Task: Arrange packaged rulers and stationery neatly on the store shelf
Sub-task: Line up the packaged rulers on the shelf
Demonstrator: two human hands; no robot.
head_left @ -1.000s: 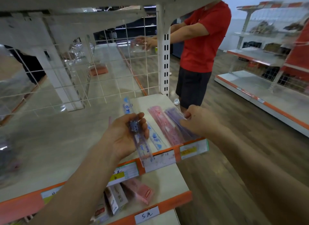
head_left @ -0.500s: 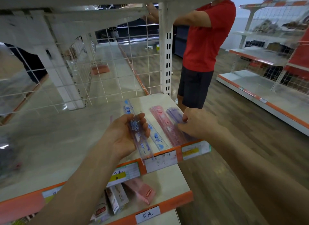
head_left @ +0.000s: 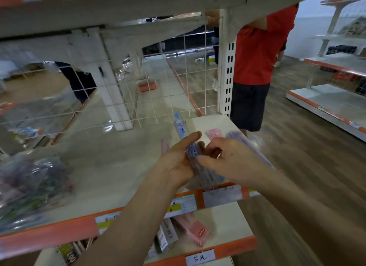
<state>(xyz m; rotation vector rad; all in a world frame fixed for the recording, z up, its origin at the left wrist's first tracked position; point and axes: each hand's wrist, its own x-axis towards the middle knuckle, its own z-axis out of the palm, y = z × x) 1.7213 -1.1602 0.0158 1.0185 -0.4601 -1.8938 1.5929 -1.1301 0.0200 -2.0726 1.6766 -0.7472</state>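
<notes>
We are looking past our two bare forearms at the cream metal store shelf with the orange front strip (head_left: 59, 233), and everything here is placed against that shelf. Below its front strip, on the lower shelf board, a pink boxed pack (head_left: 193, 229) is lying beside some upright white-labelled packets (head_left: 165, 236), and a handwritten white price tag (head_left: 200, 257) is sitting on the lower orange edge. Just above the shelf's front strip, our left hand (head_left: 176, 162) is wrapping its fingers around a clear-packaged blue-printed ruler (head_left: 193, 153), gripping it along its length, while our right hand (head_left: 225, 156) is meeting it with curled fingers pinched closed on the same pack. Under the right hand, on the shelf's right end, a pink packaged ruler (head_left: 213, 132) and a purple packaged ruler (head_left: 243, 141) are lying side by side, pointing toward the back. Another blue ruler pack (head_left: 179, 120) is lying behind our left hand. On the shelf's left end a blurred heap of clear plastic bags (head_left: 31, 182) is resting. Behind the shelf a white wire grid panel (head_left: 138, 91) is standing, and past its right upright post a person in a red shirt and dark shorts (head_left: 255, 67) is standing on the wooden floor.
</notes>
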